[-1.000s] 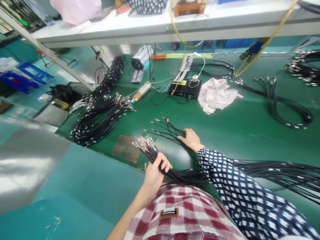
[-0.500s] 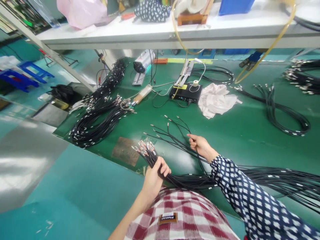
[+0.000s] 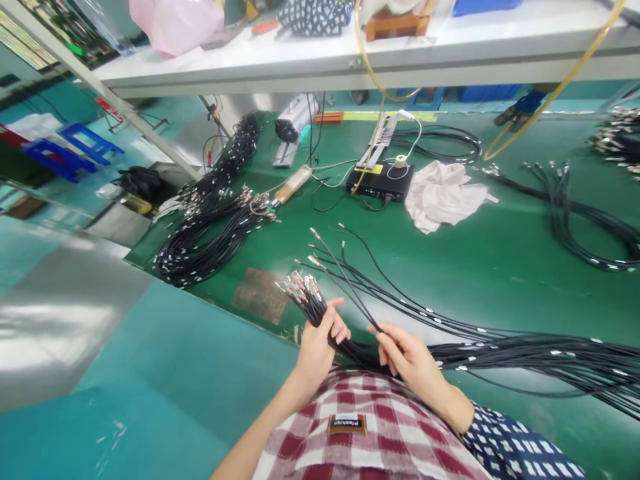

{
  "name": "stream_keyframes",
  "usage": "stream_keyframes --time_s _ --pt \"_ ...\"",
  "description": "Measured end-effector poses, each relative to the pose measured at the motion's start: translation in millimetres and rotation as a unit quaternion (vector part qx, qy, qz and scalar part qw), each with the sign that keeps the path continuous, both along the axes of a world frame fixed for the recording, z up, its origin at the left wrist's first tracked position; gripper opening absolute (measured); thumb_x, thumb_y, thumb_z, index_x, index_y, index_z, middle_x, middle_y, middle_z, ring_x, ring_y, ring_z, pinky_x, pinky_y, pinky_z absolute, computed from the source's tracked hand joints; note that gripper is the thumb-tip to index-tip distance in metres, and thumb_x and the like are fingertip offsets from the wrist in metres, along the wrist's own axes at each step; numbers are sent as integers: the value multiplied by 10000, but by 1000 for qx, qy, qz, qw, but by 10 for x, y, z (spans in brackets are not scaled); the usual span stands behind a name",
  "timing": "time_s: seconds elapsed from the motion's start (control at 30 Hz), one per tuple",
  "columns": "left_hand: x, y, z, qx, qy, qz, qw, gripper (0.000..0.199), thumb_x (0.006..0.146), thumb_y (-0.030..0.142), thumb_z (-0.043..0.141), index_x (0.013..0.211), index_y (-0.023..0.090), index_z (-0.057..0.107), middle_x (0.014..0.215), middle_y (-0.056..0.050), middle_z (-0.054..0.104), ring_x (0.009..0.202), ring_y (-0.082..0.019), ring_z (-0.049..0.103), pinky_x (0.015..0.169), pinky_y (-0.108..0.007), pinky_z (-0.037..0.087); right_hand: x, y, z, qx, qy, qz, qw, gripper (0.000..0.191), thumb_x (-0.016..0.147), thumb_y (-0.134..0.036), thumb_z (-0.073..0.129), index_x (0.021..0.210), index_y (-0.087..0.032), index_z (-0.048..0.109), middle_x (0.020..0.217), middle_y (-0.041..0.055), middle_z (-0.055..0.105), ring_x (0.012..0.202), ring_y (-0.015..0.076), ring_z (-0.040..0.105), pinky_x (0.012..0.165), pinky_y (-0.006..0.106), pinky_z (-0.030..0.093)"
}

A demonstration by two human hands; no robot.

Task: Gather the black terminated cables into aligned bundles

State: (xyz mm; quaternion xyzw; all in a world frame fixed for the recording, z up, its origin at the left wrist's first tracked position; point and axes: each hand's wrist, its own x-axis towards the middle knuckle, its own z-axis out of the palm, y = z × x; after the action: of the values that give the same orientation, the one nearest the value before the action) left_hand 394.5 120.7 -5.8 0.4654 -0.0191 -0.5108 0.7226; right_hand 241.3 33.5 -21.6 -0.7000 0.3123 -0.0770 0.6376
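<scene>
My left hand (image 3: 323, 340) is wrapped round a thick bundle of black cables (image 3: 313, 308) just behind their bared metal-tipped ends, its index finger partly raised. Beside it, my right hand (image 3: 407, 353) pinches a couple of thin black cables (image 3: 353, 288), whose tipped ends point away to the upper left. Several loose cables (image 3: 395, 301) lie on the green table mat (image 3: 500, 280) just beyond my hands. From both hands the long cable lengths (image 3: 530, 357) run off to the right, carrying small white labels.
Coiled cable bundles (image 3: 200, 250) lie at the left, another looped bundle (image 3: 575, 207) at the right. A black box (image 3: 383, 181) with wires and a crumpled white cloth (image 3: 443, 200) sit mid-table. A white shelf (image 3: 320, 70) spans above; a yellow hose (image 3: 565, 83) hangs from it.
My right hand has come back toward my body and left hand, drawing a couple of cables out from the loose ones. My left hand keeps its hold on the bundle. The view has shifted slightly.
</scene>
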Motion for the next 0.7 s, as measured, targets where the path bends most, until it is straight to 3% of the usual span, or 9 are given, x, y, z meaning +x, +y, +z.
stream_keyframes --time_s 0.17,0.33,0.53,0.7 --pt "-15 46 -44 29 7 12 999 265 844 332 548 998 117 575 537 60 298 485 -53 353 573 -232 353 -48 91 89 -80 21 98 992 283 930 -377 367 1096 -242 553 570 -32 576 515 126 524 587 256 412" --pt "-7 74 -43 56 16 1 998 257 810 330 592 935 106 603 519 59 308 479 -53 368 545 -213 348 33 72 197 3 41 147 988 274 916 -417 392 952 -221 580 591 -27 608 509 121 527 547 238 405" --pt "-2 57 30 39 16 -21 999 313 797 346 602 1016 122 603 509 56 323 486 -71 364 532 -231 356 258 16 250 108 -3 93 990 379 908 -461 380 843 -161 602 682 24 636 597 128 570 576 230 441" --pt "-3 75 -4 32 12 12 999 349 810 345 591 1079 122 594 511 61 302 481 -57 337 544 -217 333 66 -51 279 156 20 111 981 375 899 -474 398 864 -162 603 781 41 655 663 141 581 636 251 445"
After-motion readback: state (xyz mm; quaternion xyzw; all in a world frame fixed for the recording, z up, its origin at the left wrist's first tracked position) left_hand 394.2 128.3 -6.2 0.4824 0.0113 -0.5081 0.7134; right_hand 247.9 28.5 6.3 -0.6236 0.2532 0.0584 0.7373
